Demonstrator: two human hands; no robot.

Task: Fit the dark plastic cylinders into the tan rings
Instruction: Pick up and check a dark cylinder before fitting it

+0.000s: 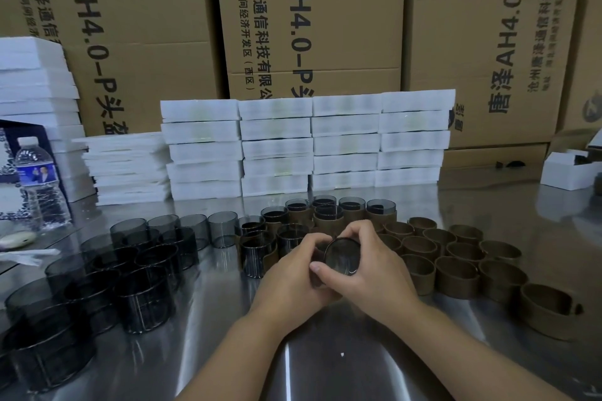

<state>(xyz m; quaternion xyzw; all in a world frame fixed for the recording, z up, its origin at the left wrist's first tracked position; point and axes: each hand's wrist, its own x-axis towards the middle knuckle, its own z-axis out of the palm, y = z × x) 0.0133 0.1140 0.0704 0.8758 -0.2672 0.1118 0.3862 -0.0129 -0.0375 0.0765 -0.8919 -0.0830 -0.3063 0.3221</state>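
Gripping dark cylinder, left hand, right hand.

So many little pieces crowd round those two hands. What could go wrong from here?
1. The left hand and right hand both grip one dark cylinder. If it slips, it could drop among the finished pieces just behind and knock some over.
2. The loose cylinders on the left and the tan rings on the right stand close on either side. A wide sweep might topple or scatter them.
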